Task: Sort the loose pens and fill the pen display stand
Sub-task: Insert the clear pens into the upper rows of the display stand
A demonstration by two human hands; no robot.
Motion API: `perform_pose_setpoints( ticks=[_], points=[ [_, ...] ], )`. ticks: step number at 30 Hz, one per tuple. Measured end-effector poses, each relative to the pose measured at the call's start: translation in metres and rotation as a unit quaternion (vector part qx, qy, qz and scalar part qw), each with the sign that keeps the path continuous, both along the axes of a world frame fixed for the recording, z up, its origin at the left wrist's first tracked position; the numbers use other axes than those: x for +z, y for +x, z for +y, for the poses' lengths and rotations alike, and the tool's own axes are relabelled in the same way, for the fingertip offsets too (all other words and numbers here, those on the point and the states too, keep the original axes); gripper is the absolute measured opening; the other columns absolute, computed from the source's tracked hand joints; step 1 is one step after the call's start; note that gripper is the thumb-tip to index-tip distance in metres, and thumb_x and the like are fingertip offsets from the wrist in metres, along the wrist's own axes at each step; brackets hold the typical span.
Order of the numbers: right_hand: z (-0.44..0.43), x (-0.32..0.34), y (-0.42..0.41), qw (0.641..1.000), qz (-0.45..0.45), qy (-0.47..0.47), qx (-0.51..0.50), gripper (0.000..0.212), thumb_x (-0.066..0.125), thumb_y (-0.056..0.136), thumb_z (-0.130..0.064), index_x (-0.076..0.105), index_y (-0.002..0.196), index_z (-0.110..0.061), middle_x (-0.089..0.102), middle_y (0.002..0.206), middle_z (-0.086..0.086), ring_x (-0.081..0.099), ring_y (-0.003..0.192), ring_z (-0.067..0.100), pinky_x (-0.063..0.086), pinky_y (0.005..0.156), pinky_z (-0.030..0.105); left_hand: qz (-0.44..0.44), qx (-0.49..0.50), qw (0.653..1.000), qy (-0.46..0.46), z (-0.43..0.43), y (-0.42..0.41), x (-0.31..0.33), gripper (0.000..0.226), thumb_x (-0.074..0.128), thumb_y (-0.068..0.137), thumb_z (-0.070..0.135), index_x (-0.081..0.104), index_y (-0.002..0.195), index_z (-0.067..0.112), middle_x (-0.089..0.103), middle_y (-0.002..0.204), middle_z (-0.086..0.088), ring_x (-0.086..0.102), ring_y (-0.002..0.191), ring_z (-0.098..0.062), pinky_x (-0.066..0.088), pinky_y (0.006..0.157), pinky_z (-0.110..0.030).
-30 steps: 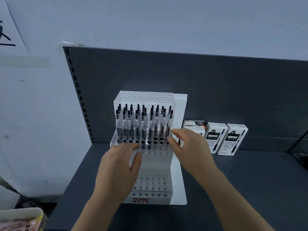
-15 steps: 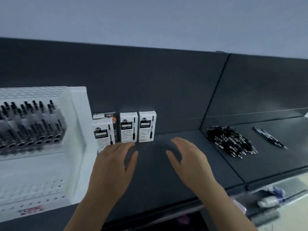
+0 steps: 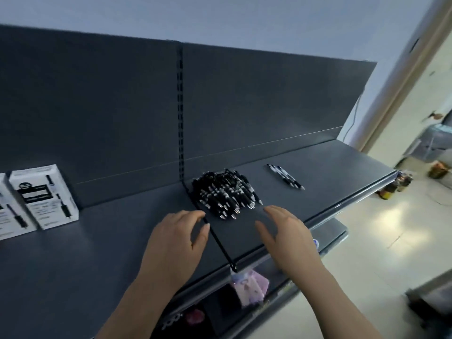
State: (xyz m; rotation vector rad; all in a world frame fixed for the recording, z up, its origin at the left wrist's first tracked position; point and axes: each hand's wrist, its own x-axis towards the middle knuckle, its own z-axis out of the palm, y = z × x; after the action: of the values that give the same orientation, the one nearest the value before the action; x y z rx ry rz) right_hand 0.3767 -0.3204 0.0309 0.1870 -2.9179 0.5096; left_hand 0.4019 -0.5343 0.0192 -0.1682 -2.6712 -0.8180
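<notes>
left hand (image 3: 176, 241) was palm down over the dark grey shelf (image 3: 73, 260), fingers loose & slightly spread, holding nothing. right hand (image 3: 286, 236) same: palm down, fingers relaxed & apart, nothing in it. couldn't tell whether either palm touched the shelf surface. both hands sat just in front of the pile of loose pens (image 3: 225, 194). left fingertips were near the pile's front-left corner, right fingertips near its front-right corner. neither touched a pen.

the pile: black pens w/ silver tips, heaped, tips mostly pointing toward the shelf's front edge. it lay just right of the seam (image 3: 217, 241) btw two shelf sections & close to the back panel (image 3: 97, 106). further right on the same section, well apart from the pile, a short row of pens (image 3: 285, 176) lay side by side, parallel.

far left, two white boxes (image 3: 44, 195) w/ black pen print stood upright next to each other near the back panel, one cut by the frame edge. below the front edge, a lower shelf (image 3: 332, 232) held a pink packet (image 3: 252, 287) & dark items, too blurred to id.
</notes>
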Motion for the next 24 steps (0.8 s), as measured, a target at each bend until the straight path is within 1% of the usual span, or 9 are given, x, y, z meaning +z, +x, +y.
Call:
perform_pose_setpoints(
  ticks=[5,9,13,14,16,18,19,21,24],
  points=[
    [0.052,-0.003,-0.051,0.999,-0.01,-0.003,-0.037,0.041,0.05,0.098,-0.036,0.055,0.132,-0.016,0.054,0.139,-0.003,0.05,0.127,0.018,0.038,0.099,0.026,0.001,-0.022,1.0,-0.005,0.052,-0.063,-0.01,0.034,0.049,0.096,0.038,0.059,0.124,0.023,0.063,0.115,0.012,0.053,0.105,-0.01,0.041,0.086,-0.022],
    [0.09,-0.007,-0.103,0.997,-0.037,-0.024,-0.063,0.042,0.049,0.098,-0.037,0.052,0.135,-0.018,0.052,0.141,-0.004,0.048,0.128,0.017,0.036,0.1,0.026,-0.011,-0.038,0.999,0.003,0.091,-0.12,-0.013,0.032,0.051,0.095,0.036,0.06,0.123,0.022,0.064,0.114,0.01,0.054,0.106,-0.011,0.043,0.09,-0.025],
    [0.127,-0.015,-0.15,0.994,-0.066,-0.029,-0.087,0.039,0.049,0.099,-0.034,0.054,0.134,-0.019,0.056,0.135,-0.004,0.052,0.122,0.019,0.04,0.093,0.027,-0.026,-0.039,0.999,-0.008,0.124,-0.166,-0.015,0.028,0.052,0.094,0.035,0.063,0.117,0.023,0.065,0.107,0.011,0.056,0.101,-0.012,0.044,0.086,-0.026],
    [0.135,-0.019,-0.162,0.993,-0.074,-0.035,-0.09,0.036,0.05,0.098,-0.033,0.057,0.13,-0.018,0.059,0.13,-0.002,0.054,0.118,0.021,0.041,0.088,0.029,-0.033,-0.036,0.999,-0.012,0.13,-0.175,-0.017,0.028,0.052,0.094,0.035,0.063,0.117,0.023,0.065,0.107,0.01,0.056,0.101,-0.012,0.043,0.086,-0.025],
    [0.149,-0.028,-0.187,0.991,-0.088,-0.051,-0.092,0.026,0.051,0.097,-0.031,0.064,0.111,-0.013,0.063,0.111,0.004,0.058,0.105,0.026,0.042,0.076,0.033,-0.045,-0.027,0.998,-0.02,0.138,-0.191,-0.022,0.029,0.052,0.094,0.036,0.062,0.118,0.023,0.065,0.108,0.01,0.055,0.102,-0.011,0.041,0.086,-0.024],
    [0.159,-0.04,-0.215,0.988,-0.104,-0.057,-0.096,0.023,0.051,0.096,-0.031,0.06,0.091,-0.01,0.057,0.091,0.006,0.057,0.094,0.031,0.036,0.065,0.034,-0.055,-0.012,0.998,-0.025,0.144,-0.205,-0.027,0.03,0.052,0.094,0.037,0.062,0.119,0.023,0.065,0.108,0.011,0.055,0.103,-0.011,0.041,0.086,-0.023],
    [0.162,-0.045,-0.228,0.987,-0.112,-0.056,-0.098,0.025,0.051,0.096,-0.03,0.057,0.086,-0.008,0.054,0.087,0.006,0.055,0.089,0.032,0.035,0.064,0.034,-0.059,-0.001,0.998,-0.026,0.148,-0.211,-0.03,0.03,0.052,0.094,0.036,0.062,0.119,0.023,0.065,0.107,0.01,0.055,0.103,-0.011,0.041,0.086,-0.023],
    [0.169,-0.054,-0.254,0.986,-0.122,-0.049,-0.103,0.029,0.049,0.095,-0.031,0.054,0.079,-0.006,0.052,0.087,0.007,0.051,0.083,0.032,0.035,0.064,0.033,-0.063,0.025,0.997,-0.026,0.155,-0.223,-0.035,0.029,0.055,0.093,0.035,0.063,0.117,0.021,0.066,0.105,0.009,0.057,0.101,-0.013,0.042,0.086,-0.025],
    [0.178,-0.069,-0.288,0.986,-0.14,-0.038,-0.085,0.037,0.049,0.093,-0.029,0.038,0.062,-0.013,0.046,0.078,0.004,0.043,0.073,0.028,0.033,0.06,0.031,-0.068,0.075,0.995,-0.017,0.169,-0.236,-0.039,0.028,0.057,0.092,0.033,0.065,0.115,0.02,0.067,0.106,0.007,0.058,0.102,-0.015,0.044,0.088,-0.028]
  ],
)
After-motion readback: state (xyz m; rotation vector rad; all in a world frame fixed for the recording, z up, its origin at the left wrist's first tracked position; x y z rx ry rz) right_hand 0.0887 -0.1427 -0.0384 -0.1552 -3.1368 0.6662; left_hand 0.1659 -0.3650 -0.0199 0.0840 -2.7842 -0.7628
